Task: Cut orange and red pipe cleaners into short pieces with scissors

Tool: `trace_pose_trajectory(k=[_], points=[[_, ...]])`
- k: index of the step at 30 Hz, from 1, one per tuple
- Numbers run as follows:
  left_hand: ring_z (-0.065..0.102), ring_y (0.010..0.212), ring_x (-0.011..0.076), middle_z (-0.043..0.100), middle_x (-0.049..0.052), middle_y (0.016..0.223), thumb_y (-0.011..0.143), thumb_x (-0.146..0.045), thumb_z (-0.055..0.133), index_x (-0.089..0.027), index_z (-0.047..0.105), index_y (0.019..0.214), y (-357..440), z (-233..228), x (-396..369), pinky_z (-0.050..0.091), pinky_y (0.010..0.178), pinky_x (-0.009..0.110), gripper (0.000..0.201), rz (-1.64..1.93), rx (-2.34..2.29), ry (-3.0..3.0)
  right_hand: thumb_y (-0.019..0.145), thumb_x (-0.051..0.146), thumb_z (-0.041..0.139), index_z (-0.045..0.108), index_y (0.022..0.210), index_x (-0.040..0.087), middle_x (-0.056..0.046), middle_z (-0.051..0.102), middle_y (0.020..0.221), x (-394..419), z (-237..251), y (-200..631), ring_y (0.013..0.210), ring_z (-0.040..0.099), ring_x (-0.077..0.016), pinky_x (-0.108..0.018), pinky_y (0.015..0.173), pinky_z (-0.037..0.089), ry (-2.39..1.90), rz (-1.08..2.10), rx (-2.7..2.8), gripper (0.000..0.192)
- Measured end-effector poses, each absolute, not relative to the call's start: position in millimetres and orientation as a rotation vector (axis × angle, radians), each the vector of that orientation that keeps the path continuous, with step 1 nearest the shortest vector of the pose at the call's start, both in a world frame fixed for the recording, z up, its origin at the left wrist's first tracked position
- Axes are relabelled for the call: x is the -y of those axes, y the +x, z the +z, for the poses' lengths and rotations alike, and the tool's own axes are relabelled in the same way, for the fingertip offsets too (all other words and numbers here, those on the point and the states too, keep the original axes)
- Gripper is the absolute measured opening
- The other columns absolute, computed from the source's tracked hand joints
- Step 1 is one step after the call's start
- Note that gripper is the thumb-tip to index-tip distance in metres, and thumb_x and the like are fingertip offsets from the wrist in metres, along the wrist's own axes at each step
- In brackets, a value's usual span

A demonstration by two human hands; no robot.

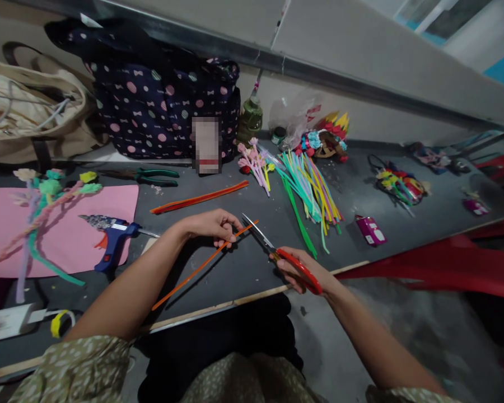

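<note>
on the grey table (353,196), left hand (212,225) grips one orange pipe cleaner (193,272), right hand (304,272) clamps one scissors (277,254).

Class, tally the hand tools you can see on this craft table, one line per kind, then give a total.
Scissors, in the right hand: 1
Glue gun: 1
Pliers: 1
Total: 3
The left hand holds an orange pipe cleaner, not a tool.
</note>
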State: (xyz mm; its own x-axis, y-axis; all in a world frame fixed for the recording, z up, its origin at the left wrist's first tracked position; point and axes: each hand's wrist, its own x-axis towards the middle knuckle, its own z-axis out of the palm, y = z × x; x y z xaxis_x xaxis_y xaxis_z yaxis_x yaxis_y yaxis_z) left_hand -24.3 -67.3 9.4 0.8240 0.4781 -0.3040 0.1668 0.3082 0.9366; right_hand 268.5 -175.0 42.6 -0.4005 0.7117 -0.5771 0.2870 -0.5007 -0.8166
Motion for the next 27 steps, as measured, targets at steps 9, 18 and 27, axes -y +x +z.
trace_pose_trajectory(k=[9, 18, 27], points=[[0.06, 0.05, 0.0091, 0.072, 0.005, 0.07, 0.078, -0.025, 0.072, -0.01, 0.065, 0.109, -21.1, 16.0, 69.5, 0.046, 0.049, 0.018, 0.035, 0.154, -0.599, 1.314, 0.078, 0.059, 0.069, 0.052, 0.105, 0.018, 0.012, 0.043, 0.045, 174.7, 38.2, 267.2, 0.031, 0.038, -0.0059, -0.015, 0.029, 0.034, -1.51, 1.971, 1.353, 0.051], [0.059, 0.049, 0.0085, 0.071, 0.005, 0.068, 0.077, -0.02, 0.071, -0.009, 0.067, 0.107, -18.8, 17.4, 70.3, 0.046, 0.048, 0.017, 0.032, 0.134, -0.598, 1.323, 0.078, 0.058, 0.069, 0.053, 0.104, 0.018, 0.012, 0.042, 0.043, 174.0, 38.8, 265.7, 0.031, 0.036, -0.0061, -0.016, 0.029, 0.034, -1.499, 1.975, 1.337, 0.051], [0.059, 0.048, 0.0092, 0.072, 0.005, 0.068, 0.076, -0.021, 0.071, -0.01, 0.067, 0.106, -18.6, 16.0, 70.4, 0.045, 0.047, 0.018, 0.032, 0.13, -0.609, 1.316, 0.078, 0.059, 0.069, 0.053, 0.104, 0.017, 0.013, 0.042, 0.043, 173.1, 37.8, 265.7, 0.03, 0.035, -0.0056, -0.015, 0.029, 0.034, -1.513, 1.984, 1.345, 0.051]])
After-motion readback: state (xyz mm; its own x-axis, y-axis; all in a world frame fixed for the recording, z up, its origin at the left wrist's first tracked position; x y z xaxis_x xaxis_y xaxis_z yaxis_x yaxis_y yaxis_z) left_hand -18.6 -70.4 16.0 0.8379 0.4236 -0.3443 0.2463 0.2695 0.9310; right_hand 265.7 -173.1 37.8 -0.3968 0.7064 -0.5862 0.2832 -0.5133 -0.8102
